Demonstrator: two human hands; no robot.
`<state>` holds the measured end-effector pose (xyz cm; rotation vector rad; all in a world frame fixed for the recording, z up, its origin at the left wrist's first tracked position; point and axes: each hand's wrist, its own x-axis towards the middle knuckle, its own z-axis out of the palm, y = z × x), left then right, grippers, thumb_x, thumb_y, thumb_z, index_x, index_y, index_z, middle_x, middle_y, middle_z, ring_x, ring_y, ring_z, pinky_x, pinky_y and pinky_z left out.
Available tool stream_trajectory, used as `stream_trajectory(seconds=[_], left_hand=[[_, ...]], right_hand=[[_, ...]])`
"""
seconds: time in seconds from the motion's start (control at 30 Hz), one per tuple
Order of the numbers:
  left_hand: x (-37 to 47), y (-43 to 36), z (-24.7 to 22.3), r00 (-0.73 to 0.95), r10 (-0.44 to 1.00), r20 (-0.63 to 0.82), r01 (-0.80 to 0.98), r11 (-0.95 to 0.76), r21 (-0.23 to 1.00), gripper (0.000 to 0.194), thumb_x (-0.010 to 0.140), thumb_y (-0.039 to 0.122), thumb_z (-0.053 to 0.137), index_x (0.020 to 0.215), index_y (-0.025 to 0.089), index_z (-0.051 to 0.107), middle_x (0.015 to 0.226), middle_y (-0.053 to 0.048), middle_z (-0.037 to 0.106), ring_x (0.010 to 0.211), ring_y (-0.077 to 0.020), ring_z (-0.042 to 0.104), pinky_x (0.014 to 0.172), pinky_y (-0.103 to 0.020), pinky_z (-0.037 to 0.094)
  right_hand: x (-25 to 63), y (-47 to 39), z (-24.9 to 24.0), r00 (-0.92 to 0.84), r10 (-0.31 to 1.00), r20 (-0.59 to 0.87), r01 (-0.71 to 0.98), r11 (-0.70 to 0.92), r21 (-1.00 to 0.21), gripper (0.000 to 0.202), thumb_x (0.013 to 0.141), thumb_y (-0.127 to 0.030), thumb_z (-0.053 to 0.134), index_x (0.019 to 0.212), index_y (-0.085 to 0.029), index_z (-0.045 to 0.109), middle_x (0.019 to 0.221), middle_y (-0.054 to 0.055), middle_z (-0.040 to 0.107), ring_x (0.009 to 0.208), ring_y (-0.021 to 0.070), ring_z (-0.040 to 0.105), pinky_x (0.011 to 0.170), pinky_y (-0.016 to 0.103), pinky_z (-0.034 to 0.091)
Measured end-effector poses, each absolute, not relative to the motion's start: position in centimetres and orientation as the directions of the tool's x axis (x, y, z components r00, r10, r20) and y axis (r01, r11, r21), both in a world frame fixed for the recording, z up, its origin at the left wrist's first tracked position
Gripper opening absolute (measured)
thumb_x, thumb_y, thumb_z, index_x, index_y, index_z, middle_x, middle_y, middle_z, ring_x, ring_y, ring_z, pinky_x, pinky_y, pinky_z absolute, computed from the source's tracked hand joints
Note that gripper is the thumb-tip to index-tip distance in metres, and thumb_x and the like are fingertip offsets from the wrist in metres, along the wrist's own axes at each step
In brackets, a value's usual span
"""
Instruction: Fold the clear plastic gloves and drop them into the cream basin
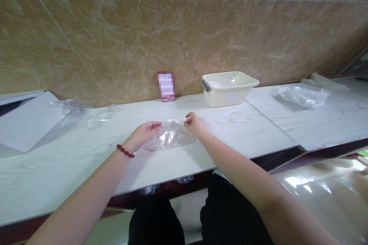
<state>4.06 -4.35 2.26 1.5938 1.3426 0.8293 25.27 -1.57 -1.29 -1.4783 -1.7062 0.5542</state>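
Observation:
A clear plastic bag [175,138] stretches between my two hands over the white wood-grain table. My left hand [146,132] pinches its left upper edge between thumb and fingers; a dark red bead bracelet circles that wrist. At the opposite upper corner, my right hand [196,124] has its fingers curled closed on the bag. The lower part of the bag hangs close to the tabletop, and whether it touches is hard to tell. Nothing shows inside it.
Against the brown marbled wall stand a cream plastic tub [227,93] with a grey handle and a blurred phone-like object [166,87]. A white box [31,122] and loose clear plastic [99,119] are at left. More clear plastic bags [301,97] lie at right.

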Motion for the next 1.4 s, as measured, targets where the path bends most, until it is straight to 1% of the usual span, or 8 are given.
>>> stream_trajectory(seconds=[0.1, 0.3, 0.53, 0.87, 0.97, 1.17, 1.3, 1.4], left_hand=[[4.4, -3.4, 1.8, 0.134, 0.991, -0.022, 0.404, -0.035, 0.914, 0.043, 0.060, 0.035, 0.060, 0.096, 0.011, 0.056, 0.103, -0.010, 0.058, 0.092, -0.0178, 0.054, 0.082, -0.030, 0.040], [5.0, -2.3, -0.2, 0.051, 0.999, 0.008, 0.487, -0.032, 0.873, 0.045, 0.061, 0.029, 0.057, 0.103, 0.013, 0.055, 0.086, -0.008, 0.063, 0.074, -0.0172, 0.059, 0.066, -0.028, 0.045], [4.9, -1.9, -1.4, 0.090, 0.994, 0.061, 0.468, -0.096, 0.879, 0.052, 0.062, 0.018, 0.055, 0.113, 0.013, 0.049, 0.088, -0.007, 0.062, 0.075, -0.0146, 0.058, 0.070, -0.027, 0.045], [4.8, -1.7, 0.1, 0.078, 0.987, -0.141, 0.223, 0.121, 0.967, 0.060, 0.065, 0.021, 0.057, 0.121, 0.011, 0.039, 0.107, -0.013, 0.055, 0.083, -0.0146, 0.056, 0.079, -0.032, 0.042], [4.5, -1.3, -0.2, 0.073, 0.996, -0.054, 0.281, 0.032, 0.959, 0.057, 0.064, 0.025, 0.059, 0.118, 0.013, 0.043, 0.107, -0.011, 0.055, 0.090, -0.0159, 0.054, 0.081, -0.032, 0.041], [4.1, -0.7, -1.0, 0.103, 0.990, 0.099, 0.635, -0.142, 0.759, 0.050, 0.068, 0.027, 0.050, 0.116, 0.011, 0.045, 0.105, -0.012, 0.055, 0.091, -0.0184, 0.054, 0.082, -0.033, 0.041], [4.9, -1.7, 0.1, 0.228, 0.910, 0.347, 0.822, -0.371, 0.432, 0.041, 0.075, 0.029, 0.040, 0.109, 0.010, 0.051, 0.119, -0.013, 0.045, 0.110, -0.0201, 0.040, 0.095, -0.034, 0.029], [5.9, -3.0, 0.9, 0.463, 0.847, 0.260, 0.807, -0.525, 0.272, 0.042, 0.081, 0.035, 0.031, 0.114, 0.016, 0.047, 0.121, -0.008, 0.046, 0.115, -0.0188, 0.035, 0.099, -0.038, 0.018]], right_hand=[[25.3, -1.3, -1.6, 0.004, 0.955, 0.295, 0.620, 0.229, -0.750, 0.021, 0.065, -0.015, 0.049, 0.085, -0.021, 0.044, 0.060, -0.005, 0.054, 0.059, 0.0093, 0.052, 0.058, 0.021, 0.039], [25.5, -0.7, -1.7, 0.030, 0.961, 0.276, 0.605, 0.202, -0.770, 0.019, 0.065, -0.014, 0.050, 0.082, -0.020, 0.044, 0.062, -0.005, 0.054, 0.058, 0.0089, 0.052, 0.057, 0.020, 0.039], [25.4, -0.6, -1.4, 0.033, 0.955, 0.296, 0.625, 0.212, -0.752, 0.021, 0.067, -0.014, 0.048, 0.086, -0.020, 0.044, 0.067, -0.004, 0.056, 0.060, 0.0087, 0.052, 0.058, 0.021, 0.039], [25.2, -1.0, -1.5, -0.053, 0.958, 0.280, 0.707, 0.235, -0.667, 0.029, 0.068, -0.010, 0.045, 0.095, -0.019, 0.040, 0.070, -0.002, 0.058, 0.065, 0.0103, 0.054, 0.062, 0.022, 0.039], [25.1, -1.1, -1.4, -0.063, 0.955, 0.289, 0.711, 0.247, -0.659, 0.030, 0.069, -0.010, 0.044, 0.097, -0.019, 0.039, 0.072, -0.001, 0.058, 0.066, 0.0103, 0.054, 0.063, 0.022, 0.039], [25.0, -1.2, -1.1, -0.051, 0.952, 0.302, 0.763, 0.232, -0.604, 0.032, 0.070, -0.009, 0.042, 0.101, -0.016, 0.038, 0.073, 0.002, 0.059, 0.069, 0.0122, 0.053, 0.065, 0.023, 0.038], [24.9, -1.3, -1.0, -0.033, 0.956, 0.291, 0.805, 0.198, -0.559, 0.033, 0.070, -0.010, 0.043, 0.102, -0.014, 0.038, 0.074, 0.004, 0.059, 0.073, 0.0142, 0.052, 0.068, 0.024, 0.037], [24.9, -1.3, -1.1, -0.026, 0.957, 0.288, 0.824, 0.184, -0.536, 0.034, 0.071, -0.012, 0.043, 0.104, -0.015, 0.037, 0.077, 0.005, 0.058, 0.074, 0.0146, 0.052, 0.069, 0.026, 0.037]])
